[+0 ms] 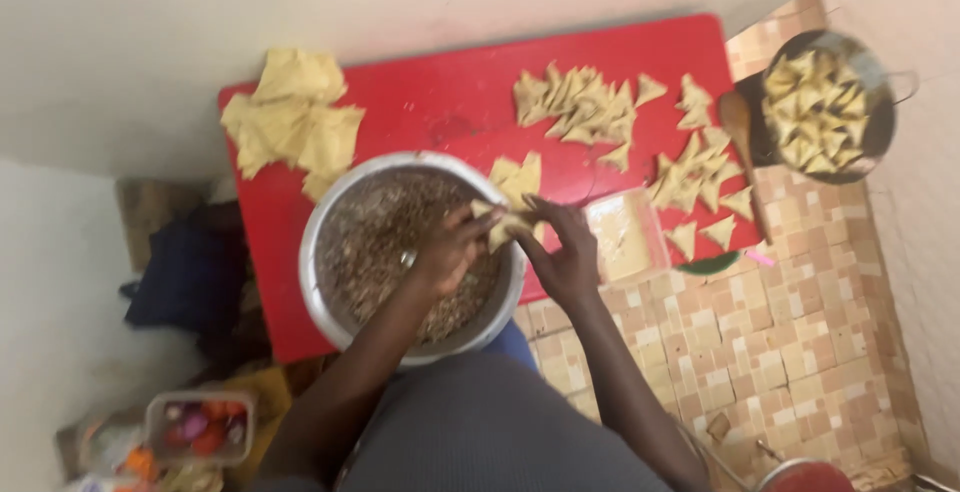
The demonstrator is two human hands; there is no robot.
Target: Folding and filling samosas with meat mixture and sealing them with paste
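Both hands meet just over the right rim of the big metal bowl, and they hold one piece of pale pastry between them. The left hand has its fingers curled and pinches the left edge of the pastry, and the right hand pinches the right edge, so the piece stays open like a small pocket; I think it is kept directly above the bowl so that any loose brown filling falls back inside. The picture is blurred, so I cannot tell whether there is filling in the pocket. The bowl stands on the near edge of the red tabletop, close to the body. One stack of flat unfolded pastry sheets lies at the far left corner. Folded triangles lie in two loose groups, one in the far middle and one more to the right; they are too many and too blurred to count exactly. One small clear box stands just beside the right hand. One dark pan full of triangles sits to the right over the tiled floor, with one wooden spoon near it.
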